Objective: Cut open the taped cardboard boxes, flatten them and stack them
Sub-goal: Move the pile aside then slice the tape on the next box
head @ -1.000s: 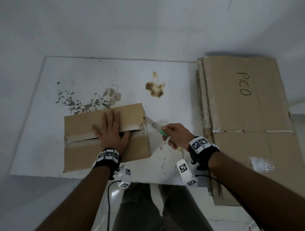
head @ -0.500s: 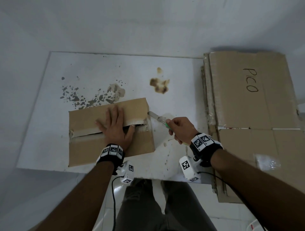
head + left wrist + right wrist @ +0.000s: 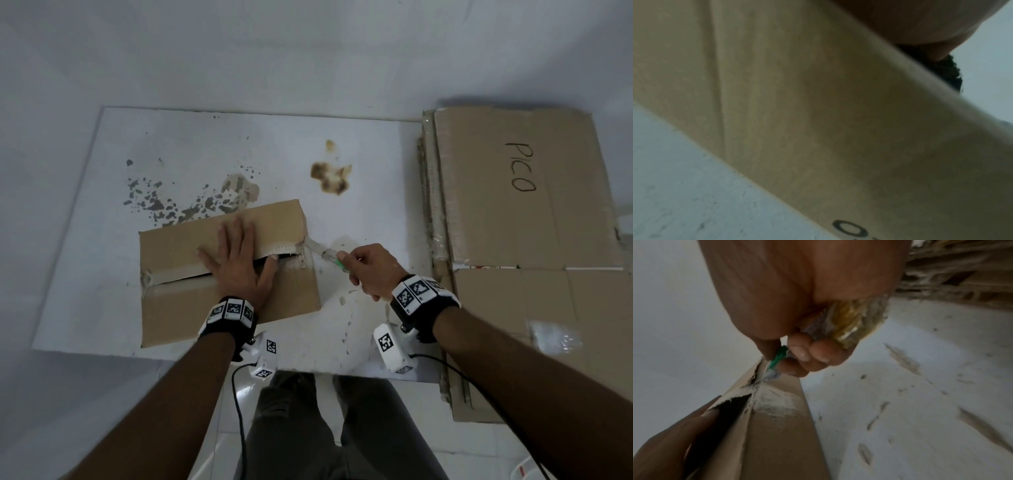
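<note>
A brown cardboard box [image 3: 178, 308] lies on the white board [image 3: 85, 222], its taped top seam partly split at the right end. My left hand [image 3: 236, 263] presses flat on the box top, fingers straight, thumb at the split seam. My right hand [image 3: 370, 270] grips a cutter with a green slider [image 3: 323, 256]; its blade tip meets the box's right end at the seam. In the right wrist view my fingers [image 3: 807, 353] curl round the cutter [image 3: 777, 360] at the torn box corner [image 3: 756, 386]. The left wrist view shows only the box side [image 3: 818, 129].
A stack of flattened cardboard [image 3: 513, 205] marked "PICO" lies to the right of the board. Brown stain [image 3: 330, 178] and grey flecks [image 3: 161, 202] mark the board behind the box. My legs [image 3: 325, 428] are below the board's near edge. White walls surround.
The right hand has brought the cutter blade left until its tip touches the box's right end. The left hand stays pressed on the box top.
</note>
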